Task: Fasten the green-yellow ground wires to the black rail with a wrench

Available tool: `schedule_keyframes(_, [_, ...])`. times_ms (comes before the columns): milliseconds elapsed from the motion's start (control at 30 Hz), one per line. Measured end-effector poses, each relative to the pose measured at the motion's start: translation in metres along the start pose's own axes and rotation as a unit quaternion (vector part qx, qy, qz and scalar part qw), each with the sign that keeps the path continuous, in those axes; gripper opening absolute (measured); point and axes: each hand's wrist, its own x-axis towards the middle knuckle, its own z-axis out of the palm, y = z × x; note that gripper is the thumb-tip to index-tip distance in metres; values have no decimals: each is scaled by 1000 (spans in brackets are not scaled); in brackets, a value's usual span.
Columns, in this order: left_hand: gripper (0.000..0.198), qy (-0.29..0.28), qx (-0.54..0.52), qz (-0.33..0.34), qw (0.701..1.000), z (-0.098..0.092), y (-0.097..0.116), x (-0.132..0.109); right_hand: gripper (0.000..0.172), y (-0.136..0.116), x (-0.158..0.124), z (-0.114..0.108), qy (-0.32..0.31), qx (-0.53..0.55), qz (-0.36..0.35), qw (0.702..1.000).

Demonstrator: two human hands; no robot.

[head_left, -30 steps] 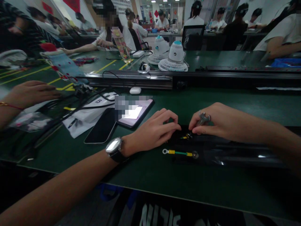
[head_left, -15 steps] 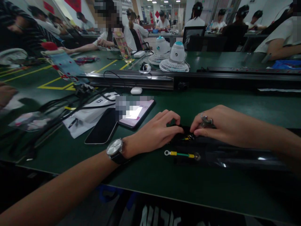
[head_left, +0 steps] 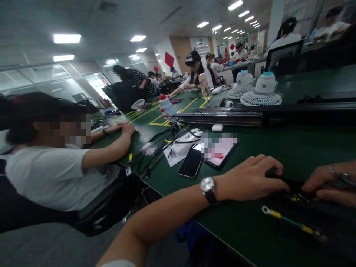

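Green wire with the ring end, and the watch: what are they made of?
The green wire looks plastic-coated: even colour, no bare strands showing. Its ring end is probably metal, plain silver-grey; the yellow sleeves look like plastic, evenly coloured. The watch seems to have a metal case, silvery and shiny; its black strap could be leather or rubber.

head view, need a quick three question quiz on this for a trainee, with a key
1. On which wrist is the analog wristwatch?
2. True or false: the green wire has a yellow sleeve near each end.
3. Where does the white earbuds case lie?
a) just beyond the lit phone
b) on top of the black phone
c) under the wristwatch

Key: 1. The wrist of the left hand; 2. True; 3. a
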Motion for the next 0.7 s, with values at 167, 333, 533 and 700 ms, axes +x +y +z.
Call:
schedule_keyframes(167, [29, 1, 2, 5, 1000, -2, 0, 0, 23, 8, 5, -8, -170, -25, 17, 985])
schedule_keyframes(333, [28, 21, -15, 1, 1000, -3, -1, 3, 23, -25, 18, -25, -166, -16, 123, 978])
schedule_keyframes(533, [32, 44, -59, 7, 997, -1, -13, 6, 16, -50, 31, -37, -113, -24, 146, 982])
schedule_keyframes(700, [35, 44, -64, 7, 997, -1, -15, 6, 13, -56, 30, -34, -88, -35, 127, 987])
